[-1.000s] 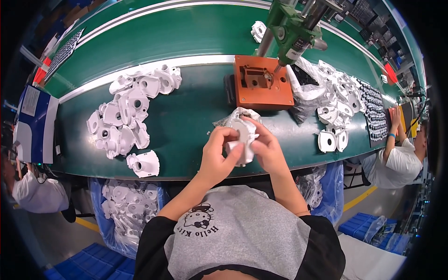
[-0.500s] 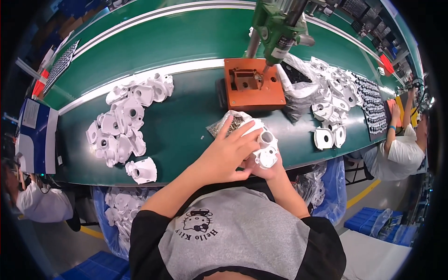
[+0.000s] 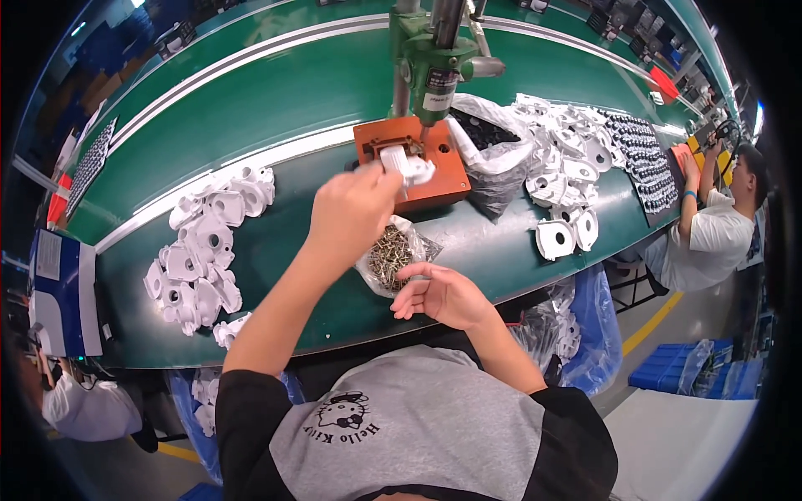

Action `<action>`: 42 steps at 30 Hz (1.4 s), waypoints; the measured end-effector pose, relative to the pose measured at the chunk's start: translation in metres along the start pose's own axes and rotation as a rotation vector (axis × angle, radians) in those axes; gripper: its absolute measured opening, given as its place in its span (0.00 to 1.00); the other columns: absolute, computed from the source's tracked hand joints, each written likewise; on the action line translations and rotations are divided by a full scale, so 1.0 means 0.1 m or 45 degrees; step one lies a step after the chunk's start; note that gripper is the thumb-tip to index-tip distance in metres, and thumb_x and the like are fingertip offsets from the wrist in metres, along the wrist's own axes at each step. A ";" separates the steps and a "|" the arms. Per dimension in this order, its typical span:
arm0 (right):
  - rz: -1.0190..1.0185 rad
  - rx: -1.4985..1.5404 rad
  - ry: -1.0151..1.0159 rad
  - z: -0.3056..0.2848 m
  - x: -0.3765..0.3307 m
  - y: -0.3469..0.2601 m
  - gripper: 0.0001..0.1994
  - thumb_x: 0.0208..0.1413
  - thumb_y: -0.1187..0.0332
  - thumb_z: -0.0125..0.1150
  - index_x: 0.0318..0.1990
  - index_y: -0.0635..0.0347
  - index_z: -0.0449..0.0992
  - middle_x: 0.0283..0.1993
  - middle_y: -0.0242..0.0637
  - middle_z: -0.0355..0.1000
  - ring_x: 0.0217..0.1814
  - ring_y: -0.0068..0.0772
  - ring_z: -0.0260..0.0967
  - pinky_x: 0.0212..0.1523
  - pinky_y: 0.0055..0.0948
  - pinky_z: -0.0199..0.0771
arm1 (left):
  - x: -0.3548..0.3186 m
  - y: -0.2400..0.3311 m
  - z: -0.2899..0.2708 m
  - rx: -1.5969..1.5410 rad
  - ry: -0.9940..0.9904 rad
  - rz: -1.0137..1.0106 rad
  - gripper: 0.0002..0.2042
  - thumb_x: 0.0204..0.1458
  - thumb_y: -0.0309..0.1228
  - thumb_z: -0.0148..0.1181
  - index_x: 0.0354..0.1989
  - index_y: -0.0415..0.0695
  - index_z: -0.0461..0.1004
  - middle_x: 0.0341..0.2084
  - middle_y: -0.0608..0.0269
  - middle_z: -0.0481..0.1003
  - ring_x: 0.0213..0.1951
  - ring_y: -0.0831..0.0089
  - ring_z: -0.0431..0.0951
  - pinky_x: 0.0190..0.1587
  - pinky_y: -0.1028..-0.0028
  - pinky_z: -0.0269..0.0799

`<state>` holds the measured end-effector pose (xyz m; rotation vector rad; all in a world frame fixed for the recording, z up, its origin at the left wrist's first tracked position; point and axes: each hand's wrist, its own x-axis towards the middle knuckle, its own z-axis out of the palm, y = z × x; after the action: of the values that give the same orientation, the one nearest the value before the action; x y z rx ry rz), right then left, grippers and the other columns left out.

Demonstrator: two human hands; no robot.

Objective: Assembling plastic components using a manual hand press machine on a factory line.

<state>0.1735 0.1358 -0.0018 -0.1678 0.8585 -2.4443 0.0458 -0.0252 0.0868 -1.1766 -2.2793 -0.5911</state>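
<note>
My left hand (image 3: 354, 207) reaches forward, fingers closed on a white plastic housing part (image 3: 408, 167), somewhat blurred by motion. That part is at the orange fixture block (image 3: 451, 182), over its top recess; whether it is seated cannot be told. Above stands the green press head (image 3: 436, 77), its rod pointing down just behind the part. Nearer to me, my right hand (image 3: 451, 299) is open with nothing in it, fingers half curled. Beside its fingertips sits an open clear bag of small brass-coloured screws or pins (image 3: 386, 260).
White housings lie piled at left (image 3: 205, 242) and right (image 3: 568, 150). A clear bag of black pieces (image 3: 493, 138) adjoins the fixture. Rows of black-and-white pieces (image 3: 643, 159) lie far right, near a co-worker (image 3: 706, 225). Blue-lined bins (image 3: 597, 334) stand below the table edge.
The white housing has moved from between both hands near my body forward to the fixture, in my left hand. My right hand has let go of it and opened.
</note>
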 end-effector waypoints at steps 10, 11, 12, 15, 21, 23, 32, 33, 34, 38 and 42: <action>-0.068 -0.198 0.104 -0.02 -0.10 0.01 0.21 0.61 0.59 0.44 0.52 0.70 0.63 0.43 0.53 0.72 0.43 0.40 0.72 0.46 0.32 0.69 | 0.17 -0.25 0.87 0.335 0.091 0.022 0.07 0.45 0.29 0.56 0.33 0.46 0.70 0.36 0.47 0.75 0.43 0.56 0.77 0.45 0.59 0.70; -0.068 -0.196 0.107 -0.02 -0.10 -0.01 0.21 0.61 0.59 0.44 0.52 0.70 0.63 0.43 0.53 0.72 0.43 0.40 0.72 0.46 0.32 0.69 | 0.18 -0.25 0.84 0.314 0.104 0.038 0.06 0.46 0.28 0.55 0.34 0.46 0.69 0.37 0.46 0.74 0.43 0.55 0.76 0.45 0.60 0.70; -0.078 -0.213 0.129 -0.03 -0.11 -0.02 0.21 0.61 0.59 0.44 0.51 0.70 0.63 0.43 0.52 0.72 0.42 0.40 0.72 0.46 0.32 0.69 | 0.18 -0.25 0.83 0.294 0.118 0.052 0.06 0.46 0.28 0.54 0.34 0.46 0.69 0.37 0.44 0.74 0.44 0.54 0.76 0.45 0.61 0.70; -0.102 -0.183 0.149 -0.06 -0.09 -0.07 0.18 0.61 0.63 0.44 0.51 0.70 0.64 0.43 0.51 0.72 0.42 0.38 0.72 0.46 0.31 0.69 | 0.11 -0.26 0.85 0.205 0.133 0.048 0.05 0.47 0.27 0.53 0.33 0.46 0.69 0.37 0.44 0.74 0.44 0.53 0.76 0.46 0.60 0.70; -0.210 -0.165 0.174 -0.06 0.01 -0.21 0.16 0.60 0.67 0.45 0.50 0.70 0.65 0.43 0.49 0.73 0.41 0.37 0.73 0.44 0.29 0.69 | 0.16 -0.23 0.89 0.304 0.175 0.017 0.06 0.45 0.29 0.58 0.31 0.45 0.69 0.34 0.51 0.74 0.40 0.56 0.77 0.41 0.63 0.72; -0.319 -0.199 0.208 -0.09 0.00 -0.33 0.15 0.60 0.67 0.45 0.49 0.69 0.66 0.42 0.49 0.73 0.40 0.37 0.73 0.44 0.29 0.70 | 0.14 -0.25 0.90 0.307 0.176 0.003 0.06 0.45 0.29 0.58 0.30 0.45 0.69 0.33 0.51 0.74 0.40 0.57 0.77 0.41 0.63 0.73; -1.111 -1.554 1.302 -0.86 0.43 -1.41 0.11 0.52 0.71 0.52 0.42 0.64 0.76 0.37 0.38 0.74 0.36 0.30 0.69 0.43 0.27 0.68 | 0.10 -0.29 0.89 0.343 0.162 0.022 0.04 0.47 0.29 0.57 0.31 0.45 0.70 0.35 0.49 0.74 0.41 0.56 0.77 0.42 0.63 0.74; -1.080 -1.710 1.397 -1.07 0.55 -1.53 0.12 0.50 0.70 0.53 0.41 0.61 0.77 0.38 0.39 0.74 0.38 0.33 0.69 0.44 0.32 0.67 | 0.10 -0.28 0.89 0.331 0.158 0.016 0.05 0.47 0.29 0.56 0.31 0.45 0.70 0.36 0.48 0.74 0.42 0.55 0.77 0.43 0.62 0.73; -1.042 -1.868 1.510 -1.27 0.63 -1.62 0.12 0.48 0.69 0.55 0.41 0.57 0.78 0.39 0.39 0.74 0.41 0.37 0.69 0.46 0.36 0.67 | 0.12 -0.24 0.92 0.324 0.155 0.025 0.05 0.47 0.29 0.56 0.31 0.45 0.70 0.36 0.48 0.74 0.42 0.55 0.77 0.43 0.62 0.73; -0.600 -2.638 1.692 -1.59 0.90 -1.65 0.13 0.46 0.63 0.59 0.42 0.46 0.79 0.46 0.31 0.74 0.51 0.43 0.66 0.54 0.41 0.59 | 0.10 -0.23 0.96 0.251 0.151 0.013 0.09 0.45 0.26 0.53 0.36 0.44 0.71 0.39 0.40 0.73 0.46 0.50 0.74 0.48 0.59 0.70; -0.513 -2.604 1.658 -1.54 0.93 -1.67 0.11 0.46 0.62 0.61 0.40 0.45 0.80 0.46 0.31 0.73 0.52 0.41 0.65 0.53 0.41 0.57 | 0.11 -0.23 0.97 0.219 0.155 -0.025 0.09 0.47 0.26 0.57 0.38 0.45 0.73 0.42 0.44 0.72 0.48 0.50 0.73 0.52 0.58 0.67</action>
<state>-0.0245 0.2793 -0.0267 0.6491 3.5721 -0.4814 -0.0013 0.0258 0.0143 -1.0095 -2.1921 -0.4511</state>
